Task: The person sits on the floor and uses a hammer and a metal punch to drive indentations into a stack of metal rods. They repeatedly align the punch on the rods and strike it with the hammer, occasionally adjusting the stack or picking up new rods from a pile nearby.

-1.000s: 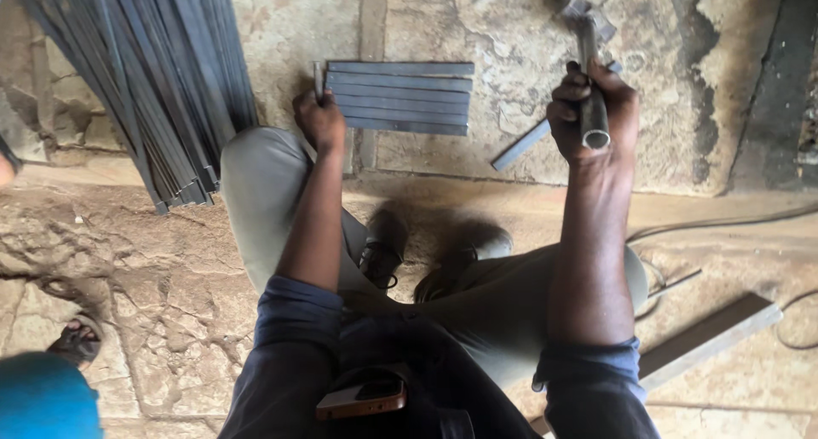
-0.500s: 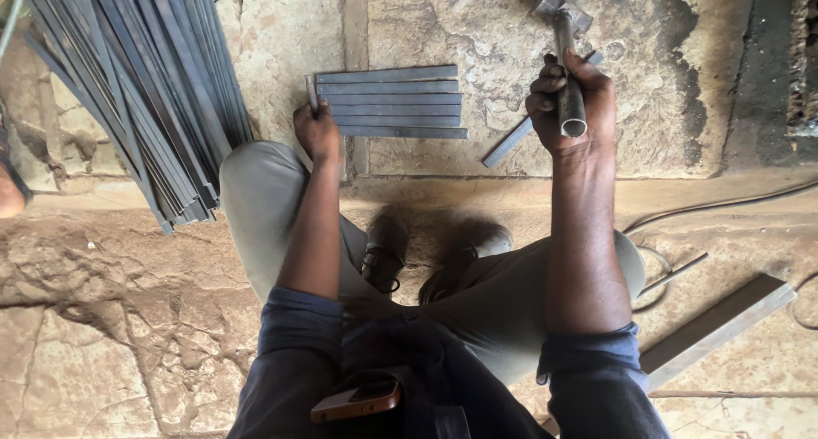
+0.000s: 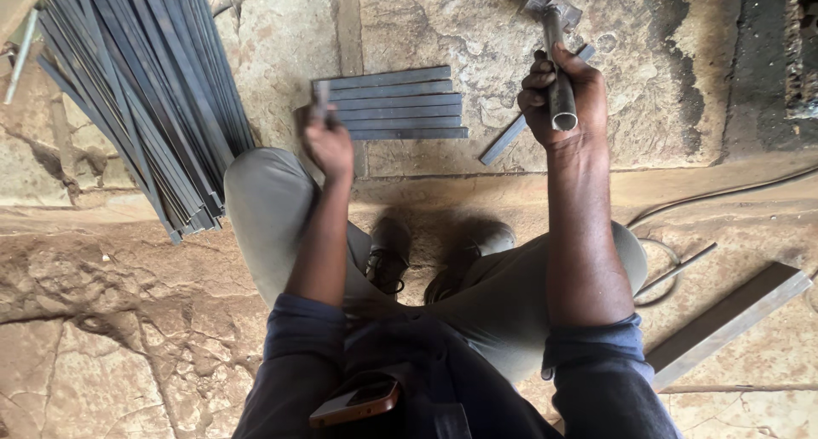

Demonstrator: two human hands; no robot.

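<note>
Your right hand (image 3: 562, 103) grips a gray metal hammer (image 3: 555, 43) with a pipe handle, at one o'clock. Your left hand (image 3: 328, 145) pinches a small flat metal strip (image 3: 320, 98) at eleven o'clock, beside a neat row of strips (image 3: 399, 103).

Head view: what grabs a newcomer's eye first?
The right hand, upper right, grips a metal-handled hammer whose head is raised over the stone floor. Centre, the left hand pinches a blurred short flat bar beside a neat row of cut bars. A big bundle of long flat bars fans across the upper left.
</note>
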